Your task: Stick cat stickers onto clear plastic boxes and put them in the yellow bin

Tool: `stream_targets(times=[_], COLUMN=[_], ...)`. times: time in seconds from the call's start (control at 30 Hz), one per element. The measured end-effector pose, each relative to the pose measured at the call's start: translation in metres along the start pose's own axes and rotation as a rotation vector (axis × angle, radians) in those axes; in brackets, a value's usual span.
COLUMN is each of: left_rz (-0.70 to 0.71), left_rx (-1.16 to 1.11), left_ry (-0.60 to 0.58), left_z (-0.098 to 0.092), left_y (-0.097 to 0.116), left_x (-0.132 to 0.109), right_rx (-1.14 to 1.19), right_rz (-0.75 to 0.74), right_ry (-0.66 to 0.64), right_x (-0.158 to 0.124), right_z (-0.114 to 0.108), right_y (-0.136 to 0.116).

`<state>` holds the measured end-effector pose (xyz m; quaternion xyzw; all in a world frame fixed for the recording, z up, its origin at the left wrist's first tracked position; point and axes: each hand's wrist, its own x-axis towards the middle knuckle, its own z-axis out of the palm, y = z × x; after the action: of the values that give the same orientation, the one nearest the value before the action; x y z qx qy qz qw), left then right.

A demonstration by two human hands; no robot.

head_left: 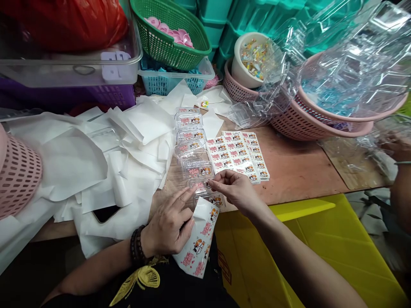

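Note:
A column of small clear plastic boxes [189,147] runs down the table, with cat-print stickers on them. My left hand [170,220] has its thumb against a sticker sheet [204,239] that hangs at the table's front edge, while its extended fingertips reach the lower boxes. My right hand [233,188] is pinched at the right end of a sticker [201,185] on one of the lower boxes. More sticker sheets [237,155] lie just beyond my right hand, overlapping each other.
White backing papers [138,124] are heaped at the left, by a pink basket [21,171]. Pink baskets [321,119] with clear packaging stand at the right. Behind are a green basket [173,51] and a white bucket [237,51]. Another person's arm [401,188] shows far right.

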<state>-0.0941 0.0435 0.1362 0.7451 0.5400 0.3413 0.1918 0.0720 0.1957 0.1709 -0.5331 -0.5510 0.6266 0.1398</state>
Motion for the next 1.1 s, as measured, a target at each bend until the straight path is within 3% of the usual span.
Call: stream_targets(times=[0.37, 0.6, 0.83, 0.9, 1.03, 1.1], left_rz=[-0.044, -0.054, -0.059, -0.057, -0.071, -0.082], left_rx=[0.024, 0.083, 0.094, 0.095, 0.073, 0.050], left_ry=[-0.040, -0.071, -0.077, -0.075, -0.086, -0.109], left_z=[-0.002, -0.006, -0.006, -0.005, -0.005, -0.006], left_y=[0.000, 0.000, -0.001, -0.002, -0.002, -0.002], left_x=[0.002, 0.007, 0.005, 0.005, 0.006, 0.006], right_rx=[-0.075, -0.271, -0.475, -0.665, -0.982, -0.977], right_rz=[-0.039, -0.130, -0.097, -0.128, -0.291, -0.334], right_ry=[0.033, 0.117, 0.106, 0.172, 0.451, 0.434], right_x=[-0.003, -0.008, -0.010, -0.013, -0.017, -0.015], right_z=[0.006, 0.009, 0.004, 0.002, 0.003, 0.003], right_y=[-0.001, -0.001, -0.008, -0.009, -0.003, 0.004])
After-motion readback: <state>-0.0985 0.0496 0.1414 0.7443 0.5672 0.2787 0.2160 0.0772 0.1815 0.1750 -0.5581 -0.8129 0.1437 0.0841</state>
